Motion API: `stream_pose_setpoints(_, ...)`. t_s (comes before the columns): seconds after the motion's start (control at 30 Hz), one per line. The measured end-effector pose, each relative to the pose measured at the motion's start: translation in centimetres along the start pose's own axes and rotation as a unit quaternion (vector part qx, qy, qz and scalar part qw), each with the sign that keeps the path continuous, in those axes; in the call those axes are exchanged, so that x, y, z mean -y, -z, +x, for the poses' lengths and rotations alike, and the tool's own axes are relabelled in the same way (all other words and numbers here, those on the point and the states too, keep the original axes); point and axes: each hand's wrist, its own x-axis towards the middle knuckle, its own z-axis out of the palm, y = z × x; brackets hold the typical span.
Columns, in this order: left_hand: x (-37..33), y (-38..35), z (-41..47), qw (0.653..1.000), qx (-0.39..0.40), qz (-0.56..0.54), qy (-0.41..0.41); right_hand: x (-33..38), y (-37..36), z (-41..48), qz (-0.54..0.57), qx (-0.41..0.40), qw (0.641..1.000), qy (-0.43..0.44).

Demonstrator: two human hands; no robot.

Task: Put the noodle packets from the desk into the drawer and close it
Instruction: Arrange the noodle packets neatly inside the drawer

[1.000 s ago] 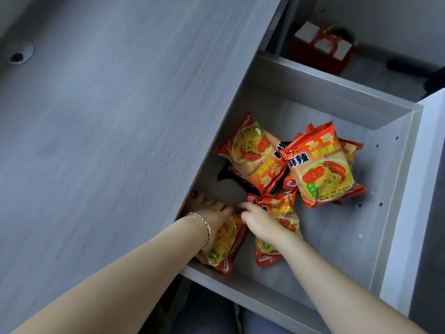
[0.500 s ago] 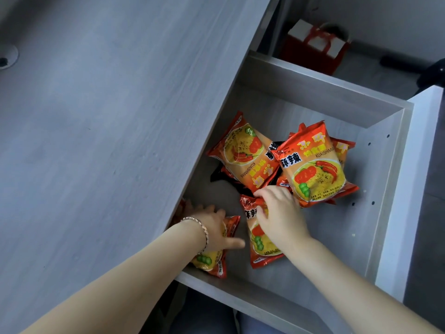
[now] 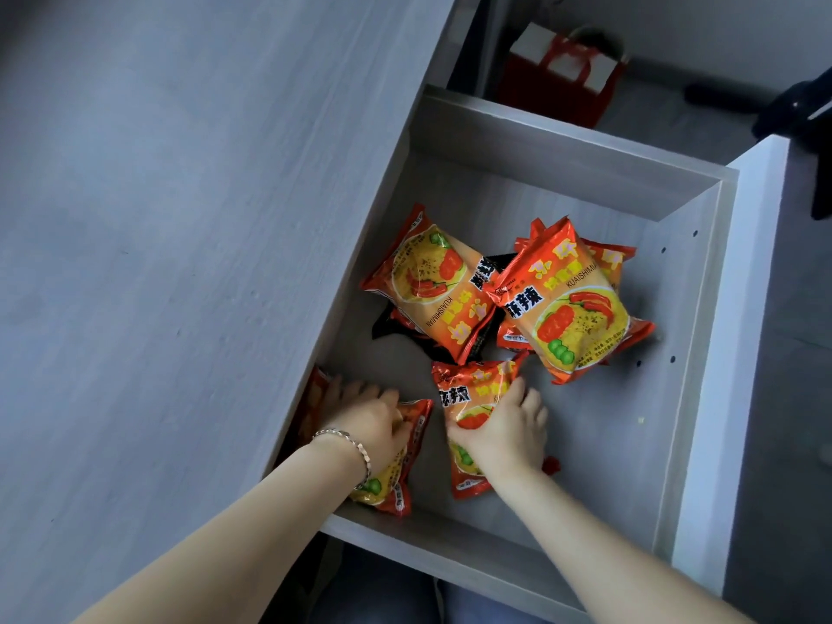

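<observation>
Both hands lay flat, fingers spread, left hand (image 3: 376, 423) and right hand (image 3: 506, 432) each pressing an orange foil noodle packet (image 3: 470, 391) into the grey wooden drawer (image 3: 562, 141); packets needed levelling below the rim before closing.

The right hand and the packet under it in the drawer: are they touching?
Touching. The head view shows the right hand lying flat on the noodle packet, its fingers spread over the wrapper with no gap visible.

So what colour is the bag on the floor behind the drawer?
Red bag with white panels, seen in the head view.
</observation>
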Motion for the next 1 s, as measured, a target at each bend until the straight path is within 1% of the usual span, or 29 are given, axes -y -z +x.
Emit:
stream_pose_setpoints(0.1,0.1,-0.1,-0.1,1.0,-0.006,-0.006,-0.002,-0.8,1.0,0.7,-0.057,0.076,0.993,0.076)
stream_pose_setpoints(0.17,0.2,-0.1,-0.1,1.0,-0.007,-0.008,-0.002,-1.8,1.7,0.8,-0.07,0.123,0.984,0.106)
stream_pose_setpoints(0.23,0.3,-0.1,-0.2,1.0,-0.006,-0.008,-0.003,-2.6,2.1,0.8,-0.071,0.15,0.978,0.125)
stream_pose_setpoints(0.4,0.6,0.2,-0.4,1.0,-0.004,-0.016,-0.011,-3.7,2.5,1.3,-0.05,0.165,0.978,0.114)
stream_pose_setpoints(0.57,0.9,0.4,-0.5,0.999,0.003,-0.033,-0.018,-5.3,4.5,3.2,-0.054,0.21,0.966,0.138)
stream_pose_setpoints(0.63,0.9,0.4,-0.4,0.999,0.005,-0.03,-0.019,-5.2,5.5,3.9,-0.091,0.228,0.956,0.162)
stream_pose_setpoints(0.73,0.8,0.5,-0.3,1.0,0.011,-0.023,-0.015,-4.3,5.7,3.8,-0.161,0.254,0.93,0.212)
stream_pose_setpoints(0.83,0.7,0.3,-0.2,1.0,0.008,-0.012,-0.014,-3.3,3.9,2.1,-0.174,0.287,0.905,0.26)
stream_pose_setpoints(0.9,0.8,0.2,-0.2,1.0,0.004,-0.004,-0.013,-2.5,2.0,0.5,-0.16,0.277,0.908,0.272)
stream_pose_setpoints(1.0,0.9,0.1,-0.2,1.0,0.002,0.006,-0.017,-1.7,0.1,-0.5,-0.158,0.232,0.93,0.238)
